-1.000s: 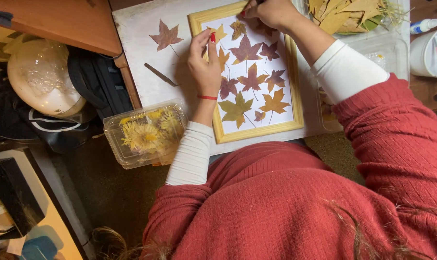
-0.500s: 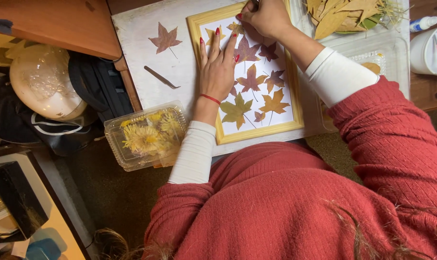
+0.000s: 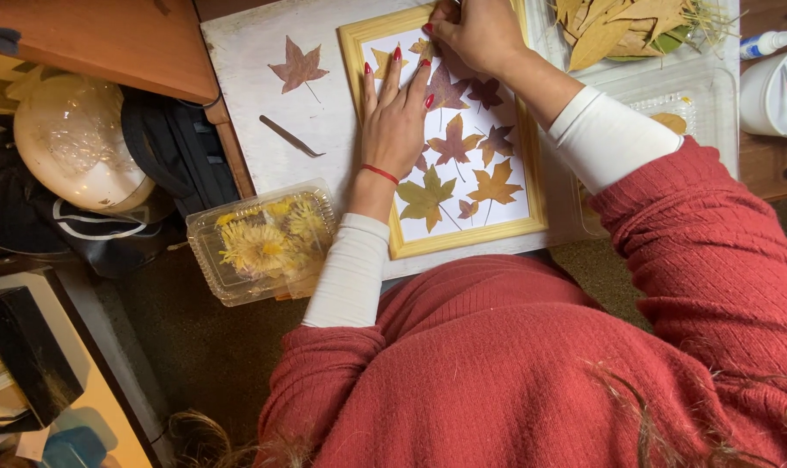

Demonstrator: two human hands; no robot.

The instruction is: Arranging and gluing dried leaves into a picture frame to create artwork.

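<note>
Obs., head cam, person in red sweater over white sleeves, seated at a white board.

Change since 1 s prior: left hand had moved up the wooden frame toward its far end; wrist, formerly near mid-frame, sat higher and the palm lay flat on the white backing sheet. Fingers were released, spread and straight, pressing the sheet, gripping nothing. Right hand had stayed at the frame's far edge, shifting only slightly; fingers were curled as if pinching sth small, but what it gripped could not be told, the fingertips being hidden.

Frame position: centre of the board, unchanged, long side running near to far. Pressed maple leaves in red, purple, orange and green lay inside it, apart from each other.

Judgement: both hands were now converging on the far-left corner of the frame, so work appeared to be on the uppermost leaves, w/ left hand steadying the sheet.

Nearby: a loose red leaf and metal tweezers left of the frame, untouched. Clear plastic box of yellow dried flowers at near left. Pile of dry yellow leaves far right.
</note>
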